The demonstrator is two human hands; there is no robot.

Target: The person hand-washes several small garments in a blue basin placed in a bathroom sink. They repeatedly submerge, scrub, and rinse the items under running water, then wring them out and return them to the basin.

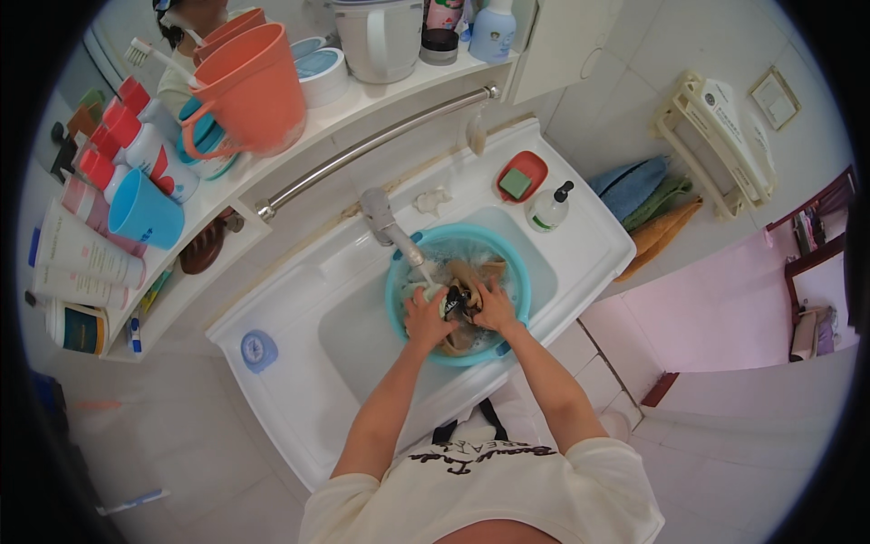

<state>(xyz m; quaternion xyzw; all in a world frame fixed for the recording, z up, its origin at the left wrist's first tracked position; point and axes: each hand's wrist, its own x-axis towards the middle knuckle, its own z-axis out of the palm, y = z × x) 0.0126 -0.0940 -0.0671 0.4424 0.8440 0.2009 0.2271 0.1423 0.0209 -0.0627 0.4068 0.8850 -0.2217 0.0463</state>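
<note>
A turquoise plastic basin (pixel 390 299) stands in the white sink (pixel 353 367) under the faucet (pixel 401 238), whose stream runs into it. Sudsy water and tan and brown wet cloth (pixel 463 338) fill the basin. My left hand (pixel 428 321) curls over a pale, bunched cloth (pixel 435 291) directly below the spout. On the other side, my right hand (pixel 497 307) grips the tan and black part of the wet cloth. Between the hands shows a black patch (pixel 451 302) with white lettering. Suds and fingers hide much of the cloth.
A red soap dish (pixel 542 170) with green soap (pixel 514 183) and a pump bottle (pixel 548 209) stand right of the basin. A blue container (pixel 259 350) sits at the left. Above runs a metal rail (pixel 380 146) below a shelf with an orange cup (pixel 255 92). Towels (pixel 656 211) hang at right.
</note>
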